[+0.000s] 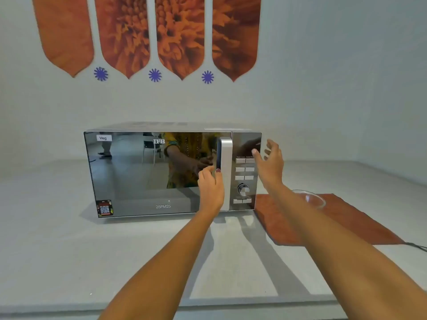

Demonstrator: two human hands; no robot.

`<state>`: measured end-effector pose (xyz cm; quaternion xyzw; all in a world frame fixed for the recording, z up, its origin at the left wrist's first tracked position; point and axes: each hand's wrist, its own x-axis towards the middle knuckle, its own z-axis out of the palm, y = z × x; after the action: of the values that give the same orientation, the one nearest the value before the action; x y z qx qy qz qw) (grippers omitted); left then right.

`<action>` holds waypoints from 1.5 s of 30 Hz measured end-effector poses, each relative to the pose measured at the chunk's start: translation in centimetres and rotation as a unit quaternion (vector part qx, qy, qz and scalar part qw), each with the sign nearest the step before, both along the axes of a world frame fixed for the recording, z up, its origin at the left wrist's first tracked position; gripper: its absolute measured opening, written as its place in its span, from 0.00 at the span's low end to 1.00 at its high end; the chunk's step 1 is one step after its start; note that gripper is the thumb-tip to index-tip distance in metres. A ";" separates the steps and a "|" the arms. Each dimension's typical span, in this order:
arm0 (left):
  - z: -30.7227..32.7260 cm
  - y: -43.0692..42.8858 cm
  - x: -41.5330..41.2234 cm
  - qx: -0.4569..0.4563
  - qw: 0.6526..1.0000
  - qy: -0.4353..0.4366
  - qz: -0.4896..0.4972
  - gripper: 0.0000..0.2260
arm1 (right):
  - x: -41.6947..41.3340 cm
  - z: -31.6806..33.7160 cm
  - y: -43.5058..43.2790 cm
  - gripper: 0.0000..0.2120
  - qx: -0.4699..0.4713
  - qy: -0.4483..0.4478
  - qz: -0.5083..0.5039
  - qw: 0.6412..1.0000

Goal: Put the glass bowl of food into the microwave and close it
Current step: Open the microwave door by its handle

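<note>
**Door closed, bowl on the mat**

Two bare forearms reach forward from the bottom edge, over the pale grey tabletop (69, 250).

Left hand (211, 185): fingers curled around the silver vertical door handle (225, 172) of the mirror-fronted silver microwave (150, 172), grasping it about mid-height. A dark-painted nail shows at the handle's edge.

Right hand (270, 160): raised and spread, fingers loose, holding nothing. It hovers at the microwave's upper right corner, in front of the control panel (246, 167); whether a fingertip touches the panel I cannot tell.

Microwave: door closed. Mirror door reflects a person in a yellow patterned garment, a chair and floor behind. White "Veg" label (104, 138) top left of the door, a QR sticker (104, 208) bottom left, "IFB" at top centre, "25PM2S" along the bottom. Panel carries rows of rectangular buttons and a round silver knob (243, 189).

Clear glass bowl (312, 199): sits on a rust-orange cloth mat (335, 222) just to the right of the microwave, on the tabletop. The right forearm crosses in front and hides part of it; contents cannot be made out.

Black cable (416, 246) trails off the mat's far right corner.

Wall behind: four orange flower-print pointed panels (180, 35), with three small purple starburst decals (155, 75) between their tips.
</note>
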<state>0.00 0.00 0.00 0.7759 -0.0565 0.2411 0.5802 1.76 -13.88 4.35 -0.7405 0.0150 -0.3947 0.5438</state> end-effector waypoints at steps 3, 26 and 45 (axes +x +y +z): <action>0.0 -0.4 0.6 -0.023 0.999 0.012 -0.020 0.15 | 1.0 0.8 -0.2 0.29 -0.020 0.005 0.012 1.000; 1.1 -2.6 1.4 -0.025 0.996 0.085 -0.027 0.17 | 4.1 1.5 -0.1 0.25 -0.079 -0.023 0.008 0.997; 1.9 -3.5 1.1 -0.017 0.995 0.095 0.027 0.16 | 4.8 1.3 0.0 0.24 -0.048 -0.045 0.006 0.998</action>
<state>1.10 -3.52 1.86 0.7862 0.0237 0.1832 0.5898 6.59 -13.89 5.64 -0.7471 -0.0326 -0.4249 0.5101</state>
